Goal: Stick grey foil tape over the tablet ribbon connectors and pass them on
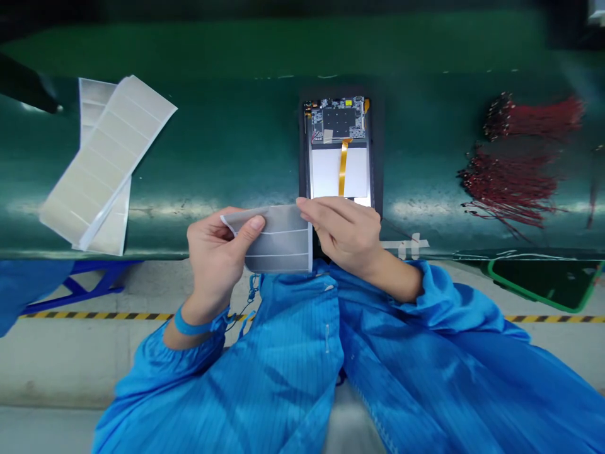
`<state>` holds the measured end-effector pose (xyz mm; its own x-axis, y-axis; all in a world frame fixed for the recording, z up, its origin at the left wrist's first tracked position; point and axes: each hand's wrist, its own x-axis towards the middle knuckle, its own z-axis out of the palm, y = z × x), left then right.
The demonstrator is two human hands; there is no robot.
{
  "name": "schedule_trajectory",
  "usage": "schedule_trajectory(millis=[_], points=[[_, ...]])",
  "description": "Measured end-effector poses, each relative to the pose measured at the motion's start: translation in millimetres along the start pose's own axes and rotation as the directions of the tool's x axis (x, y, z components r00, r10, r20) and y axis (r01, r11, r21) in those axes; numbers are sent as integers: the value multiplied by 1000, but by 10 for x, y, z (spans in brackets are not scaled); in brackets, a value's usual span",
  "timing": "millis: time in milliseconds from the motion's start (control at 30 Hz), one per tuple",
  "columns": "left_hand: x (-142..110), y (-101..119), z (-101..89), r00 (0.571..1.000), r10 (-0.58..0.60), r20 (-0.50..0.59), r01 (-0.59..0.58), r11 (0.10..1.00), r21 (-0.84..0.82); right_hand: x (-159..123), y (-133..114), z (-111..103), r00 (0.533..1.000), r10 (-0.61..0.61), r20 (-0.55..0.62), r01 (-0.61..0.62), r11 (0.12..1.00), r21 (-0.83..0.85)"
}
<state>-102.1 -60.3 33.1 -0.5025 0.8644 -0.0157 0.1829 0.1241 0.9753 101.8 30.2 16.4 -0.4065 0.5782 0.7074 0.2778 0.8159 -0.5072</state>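
- Head view: your left hand [215,252] grips the left edge of a grey rectangular sheet with white dividing lines [283,246], thumb pressed on top.
- Your right hand [350,233], fingers drawn close together, pinches the sheet's upper right corner.
- The sheet hangs at the near edge of a glossy green work surface [227,145], just beside an opened black-framed device with exposed circuit board [340,120].

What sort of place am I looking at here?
Probably an electronics assembly workshop: an opened device with its circuit board exposed, bundles of red wires, and a blue wrist strap.
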Motion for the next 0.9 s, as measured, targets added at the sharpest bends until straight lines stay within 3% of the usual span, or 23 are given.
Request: schedule_trajectory(millis=[100,167,267,300,367,600,767,900], points=[[-4,7,9,999,-40,5,40,999,-30,-10,17,6,1000,-25,-4,25,999,26],[3,21,10,998,-49,32,50,997,-55,30,3,-18,990,118,74,-129,976,174],[23,34,17,995,-51,86,58,995,-80,115,-35,-66,877,380,294,-471,799,373],[28,32,21,993,-57,101,66,994,-84,136,-47,-78,840,419,345,-535,747,395],[31,19,28,991,-63,118,74,993,-95,157,-66,-93,816,438,378,-570,718,400],[-7,-24,40,999,38,29,-36,997,-63,136,-70,-115,873,393,289,-474,825,309],[-16,3,58,999,33,18,-31,998,-59,85,-11,-72,991,106,83,-112,991,70],[-19,35,76,998,-45,41,49,992,-114,-39,74,-14,996,-86,-7,83,983,-161]])
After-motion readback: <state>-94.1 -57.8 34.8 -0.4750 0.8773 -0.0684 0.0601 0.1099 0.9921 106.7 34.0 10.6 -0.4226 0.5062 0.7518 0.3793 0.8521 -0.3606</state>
